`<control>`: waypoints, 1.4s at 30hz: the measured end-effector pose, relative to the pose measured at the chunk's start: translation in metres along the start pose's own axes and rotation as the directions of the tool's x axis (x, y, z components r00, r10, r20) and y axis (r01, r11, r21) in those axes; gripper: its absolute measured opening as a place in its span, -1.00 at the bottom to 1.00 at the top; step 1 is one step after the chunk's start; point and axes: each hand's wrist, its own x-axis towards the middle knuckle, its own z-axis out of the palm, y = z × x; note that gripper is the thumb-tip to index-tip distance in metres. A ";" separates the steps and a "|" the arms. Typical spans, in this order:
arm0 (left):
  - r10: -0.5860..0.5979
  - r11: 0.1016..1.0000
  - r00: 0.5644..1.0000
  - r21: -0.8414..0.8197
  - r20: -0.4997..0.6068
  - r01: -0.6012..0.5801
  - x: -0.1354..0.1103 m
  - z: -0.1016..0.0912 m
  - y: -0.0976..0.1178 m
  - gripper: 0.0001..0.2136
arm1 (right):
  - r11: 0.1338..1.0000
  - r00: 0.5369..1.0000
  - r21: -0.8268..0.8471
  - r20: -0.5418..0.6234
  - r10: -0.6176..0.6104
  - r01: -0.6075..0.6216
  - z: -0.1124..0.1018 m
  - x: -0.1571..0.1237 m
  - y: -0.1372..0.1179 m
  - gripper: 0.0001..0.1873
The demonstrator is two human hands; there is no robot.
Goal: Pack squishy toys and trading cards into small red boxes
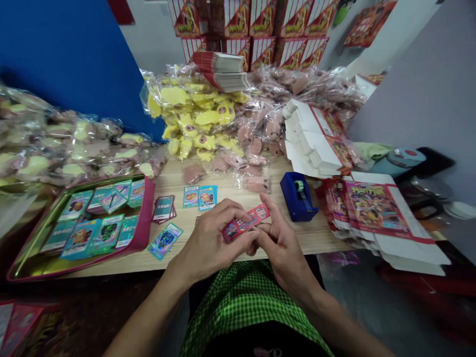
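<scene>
My left hand (pixel 210 240) and my right hand (pixel 280 240) meet over the front edge of a wooden table (pixel 316 233). Between them they pinch a narrow red printed card strip (pixel 245 223), held tilted with its right end raised. Just left of my left hand lies a teal and blue trading card (pixel 165 241). Two more cards (pixel 199 197) lie beyond my fingers, and a small stack of cards (pixel 163 208) sits further left. A blue tape dispenser (pixel 298 197) stands to the right of my right hand, not touching it.
A metal tray with a pink rim (pixel 145 213) holds several rows of cards at the left. Flattened red printed boxes (pixel 375 208) are piled at the right. Clear bags of yellow and pink plush pieces (pixel 201 116) heap along the back, with a stack of red cards (pixel 223 71) on top.
</scene>
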 end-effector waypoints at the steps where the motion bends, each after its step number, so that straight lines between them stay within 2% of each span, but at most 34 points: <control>1: -0.034 0.999 0.999 -0.005 0.008 0.034 0.004 -0.001 0.001 -0.95 | 1.000 1.000 0.009 -0.009 -0.008 0.008 0.000 -0.001 0.001 0.01; 5: -0.088 0.996 0.993 0.004 0.079 0.088 0.014 -0.002 0.001 -0.87 | 0.999 0.999 0.033 -0.002 -0.036 0.036 0.001 -0.001 0.004 -0.02; 8: -0.054 0.997 0.992 0.066 0.111 0.046 0.017 -0.001 0.003 -0.86 | 0.999 1.000 0.045 0.003 -0.018 0.018 0.002 0.000 0.006 -0.01; 10: -0.012 0.989 0.997 0.149 0.079 0.000 0.017 -0.001 0.004 -0.90 | 0.996 0.998 0.066 0.017 0.056 -0.057 0.000 0.000 0.009 0.05; 12: 0.011 0.976 1.000 0.217 -0.015 -0.008 0.016 -0.004 0.003 -0.94 | 0.990 0.991 0.056 0.004 0.132 -0.132 -0.008 -0.001 0.014 0.09; 14: -0.052 0.981 0.984 0.178 -0.173 0.083 0.011 -0.006 -0.003 -0.95 | 0.993 0.991 -0.018 -0.069 0.118 -0.120 -0.023 -0.002 0.017 0.02; 16: -0.193 0.978 0.923 0.006 -0.333 0.207 0.003 -0.004 -0.012 -0.92 | 0.986 0.985 -0.167 -0.169 -0.013 -0.016 -0.044 0.003 0.015 -0.17; 17: -0.272 0.962 0.885 -0.094 -0.378 0.256 -0.003 0.001 -0.018 -0.89 | 0.963 0.974 -0.266 -0.201 -0.102 0.046 -0.056 0.008 0.013 -0.30; 19: -0.386 0.921 0.839 -0.211 -0.384 0.327 -0.016 0.016 -0.032 -0.85 | 0.851 0.942 -0.505 -0.196 -0.273 0.142 -0.079 0.025 0.006 -0.53; 20: -0.412 0.911 0.831 -0.197 -0.373 0.363 -0.022 0.026 -0.039 -0.85 | 0.740 0.933 -0.653 -0.146 -0.329 0.159 -0.089 0.037 0.002 -0.60; 21: -0.416 0.909 0.829 -0.135 -0.373 0.395 -0.028 0.037 -0.045 -0.86 | 0.590 0.934 -0.791 -0.074 -0.350 0.158 -0.096 0.050 -0.002 -0.63; 23: -0.354 0.907 0.838 0.067 -0.415 0.417 -0.038 0.057 -0.050 -0.93 | 0.269 0.953 -0.952 0.062 -0.297 0.146 -0.103 0.079 -0.007 -0.60; 24: -0.295 0.902 0.851 0.167 -0.434 0.398 -0.041 0.064 -0.050 -0.93 | 0.146 0.962 -0.978 0.111 -0.249 0.150 -0.102 0.092 -0.008 -0.57; 25: -0.238 0.897 0.874 0.248 -0.424 0.365 -0.043 0.070 -0.047 -0.88 | 0.067 0.967 -0.983 0.156 -0.202 0.173 -0.099 0.104 -0.007 -0.56; 26: -0.199 0.894 0.904 0.308 -0.377 0.325 -0.044 0.073 -0.043 -0.84 | 0.029 0.965 -0.977 0.206 -0.160 0.213 -0.094 0.114 -0.006 -0.54; 28: -0.202 0.887 0.958 0.376 -0.204 0.268 -0.045 0.071 -0.031 -0.86 | -0.020 0.948 -0.951 0.309 -0.069 0.309 -0.084 0.127 -0.002 -0.51; 30: -0.286 0.863 0.956 0.417 -0.062 0.285 -0.047 0.059 -0.022 -0.92 | -0.091 0.935 -0.930 0.355 0.019 0.355 -0.077 0.133 0.003 -0.49; 31: -0.340 0.840 0.940 0.436 -0.041 0.323 -0.050 0.051 -0.020 -0.95 | -0.135 0.940 -0.930 0.338 0.044 0.341 -0.076 0.135 0.004 -0.47; 35: -0.525 0.708 0.838 0.469 -0.150 0.528 -0.073 0.013 -0.032 -0.90 | -0.333 0.996 -0.939 0.092 0.006 0.089 -0.082 0.146 0.001 -0.51; 38: -0.586 0.657 0.783 0.444 -0.206 0.609 -0.092 -0.008 -0.046 -0.88 | -0.413 0.997 -0.909 -0.042 -0.062 -0.064 -0.073 0.160 -0.013 -0.60; 40: -0.588 0.673 0.781 0.408 -0.211 0.617 -0.096 -0.016 -0.051 -0.85 | -0.421 0.997 -0.906 -0.015 -0.080 -0.048 -0.051 0.170 -0.022 -0.62; 42: -0.555 0.711 0.803 0.375 -0.218 0.594 -0.089 -0.023 -0.054 -0.83 | -0.405 0.993 -0.911 0.107 -0.056 0.075 -0.021 0.181 -0.025 -0.60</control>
